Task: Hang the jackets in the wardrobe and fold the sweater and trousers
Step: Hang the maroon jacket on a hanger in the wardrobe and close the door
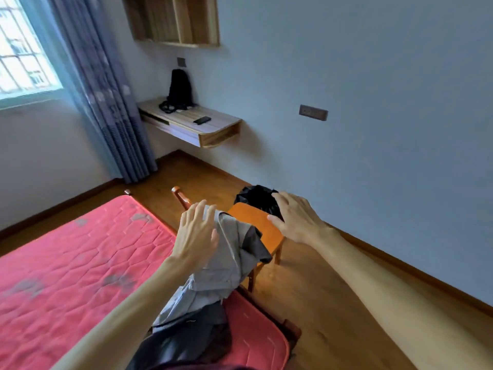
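Observation:
A grey garment (pixel 229 265) with darker panels is heaped over the corner of the bed and the back of an orange wooden chair (pixel 253 220). More dark clothing (pixel 186 340) lies below it on the pink mattress (pixel 80 263). My left hand (pixel 196 233) is stretched out with straight fingers, its fingertips at the top edge of the grey garment. My right hand (pixel 296 217) hovers with fingers spread above the chair seat, holding nothing. No wardrobe is in view.
A bin lined with a black bag (pixel 257 196) stands behind the chair. A wall-mounted wooden desk (pixel 192 124) carries a black backpack (pixel 180 89) and a phone (pixel 202 120). A wall shelf (pixel 173 20), a curtain (pixel 106 102) and a window (pixel 21 54) are beyond. Wooden floor (pixel 320 303) lies to the right.

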